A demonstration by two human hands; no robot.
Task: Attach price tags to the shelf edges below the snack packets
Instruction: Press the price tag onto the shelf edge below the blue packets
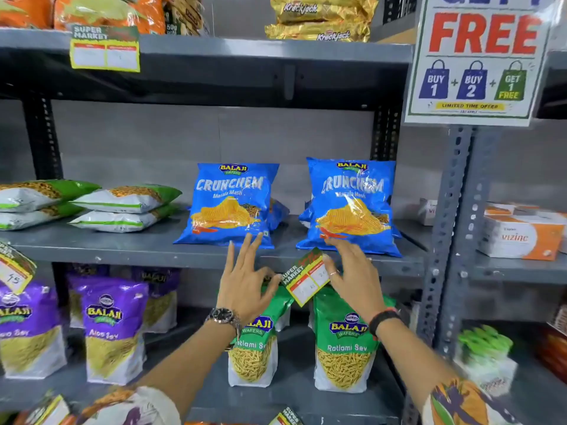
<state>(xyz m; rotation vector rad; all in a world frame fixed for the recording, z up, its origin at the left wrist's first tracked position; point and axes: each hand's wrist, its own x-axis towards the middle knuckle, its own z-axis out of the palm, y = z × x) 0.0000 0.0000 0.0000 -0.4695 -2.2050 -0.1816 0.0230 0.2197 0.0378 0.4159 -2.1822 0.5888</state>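
Observation:
A yellow-edged "Super Market" price tag (306, 279) hangs tilted, its right end higher, in front of the grey shelf edge (153, 256). It sits below the gap between two blue Crunchem snack packets (230, 204) (352, 204). My left hand (245, 280) has its fingers spread upward and its thumb on the tag's left corner. My right hand (352, 271) also has its fingers spread, and they lie over the tag's right end. The tag is held between the two hands.
Other tags hang on the top shelf edge (105, 49), at the far left (13, 268) and at the bottom (287, 418). Green Ratlami Sev packets (343, 342) and purple Aloo Sev packets (112, 326) stand below. A "FREE" poster (478, 56) hangs on the perforated upright (451, 210).

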